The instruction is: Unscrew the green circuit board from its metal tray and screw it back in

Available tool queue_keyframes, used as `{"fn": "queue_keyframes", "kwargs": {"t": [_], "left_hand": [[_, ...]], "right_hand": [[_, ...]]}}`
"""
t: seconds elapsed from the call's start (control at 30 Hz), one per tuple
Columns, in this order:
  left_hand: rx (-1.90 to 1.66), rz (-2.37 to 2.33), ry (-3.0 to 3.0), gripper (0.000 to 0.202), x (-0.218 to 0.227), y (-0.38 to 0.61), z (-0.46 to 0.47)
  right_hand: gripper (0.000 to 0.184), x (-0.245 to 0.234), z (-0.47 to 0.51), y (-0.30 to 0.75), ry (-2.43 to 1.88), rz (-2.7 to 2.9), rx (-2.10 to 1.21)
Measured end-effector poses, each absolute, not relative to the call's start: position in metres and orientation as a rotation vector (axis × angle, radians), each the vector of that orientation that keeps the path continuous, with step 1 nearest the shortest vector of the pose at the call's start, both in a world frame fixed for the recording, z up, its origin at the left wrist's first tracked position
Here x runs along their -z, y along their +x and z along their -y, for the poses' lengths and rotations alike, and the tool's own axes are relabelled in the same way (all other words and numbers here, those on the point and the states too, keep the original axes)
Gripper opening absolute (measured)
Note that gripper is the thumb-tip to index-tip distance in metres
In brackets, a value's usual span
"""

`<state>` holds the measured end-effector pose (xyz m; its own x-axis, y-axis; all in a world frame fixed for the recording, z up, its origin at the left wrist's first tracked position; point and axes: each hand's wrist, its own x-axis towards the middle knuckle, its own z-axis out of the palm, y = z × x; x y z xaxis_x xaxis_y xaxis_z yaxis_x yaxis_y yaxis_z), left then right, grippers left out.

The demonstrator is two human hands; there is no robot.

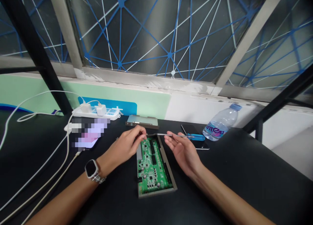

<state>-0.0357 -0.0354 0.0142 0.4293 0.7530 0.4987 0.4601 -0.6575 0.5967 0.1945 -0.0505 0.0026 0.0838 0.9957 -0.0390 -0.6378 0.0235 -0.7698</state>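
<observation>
A green circuit board (pixel 156 173) lies in a shallow metal casing (pixel 168 168) on the dark table. Above the casing's far end, my left hand (pixel 130 142) is closed in a pinch; whatever its fingertips hold is too small to make out. My right hand (pixel 184 150), palm turned up, holds a screwdriver (pixel 195 137) with a clear blue handle. Its shaft points left across the fingers, and the tip is close to my left fingertips. On my left wrist is a watch (pixel 91 168).
Behind the casing rests a flat metal cover (pixel 142 121). A dark phone (pixel 202 144) and a tilted water bottle (pixel 222 122) are at the right. Leftward are a lit phone (pixel 91 135), a white power strip (pixel 110 113) and several white cables (pixel 52 164).
</observation>
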Motion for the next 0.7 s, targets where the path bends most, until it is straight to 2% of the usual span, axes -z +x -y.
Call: {"fn": "queue_keyframes", "kwargs": {"t": [0.17, 0.37, 0.7], "left_hand": [[-0.818, -1.172, 2.526, 0.013, -0.026, -0.081, 0.011], [-0.529, -1.381, 2.481, 0.011, -0.01, -0.114, -0.007], [-0.466, -1.514, 2.396, 0.014, -0.007, -0.116, -0.007]], "right_hand": [[0.037, -0.004, 0.047, 0.202, -0.781, 0.706, -1.307], [0.037, -0.001, 0.054, 0.195, -0.832, 0.777, -1.353], [0.036, 0.0, 0.057, 0.193, -0.843, 0.809, -1.384]]}}
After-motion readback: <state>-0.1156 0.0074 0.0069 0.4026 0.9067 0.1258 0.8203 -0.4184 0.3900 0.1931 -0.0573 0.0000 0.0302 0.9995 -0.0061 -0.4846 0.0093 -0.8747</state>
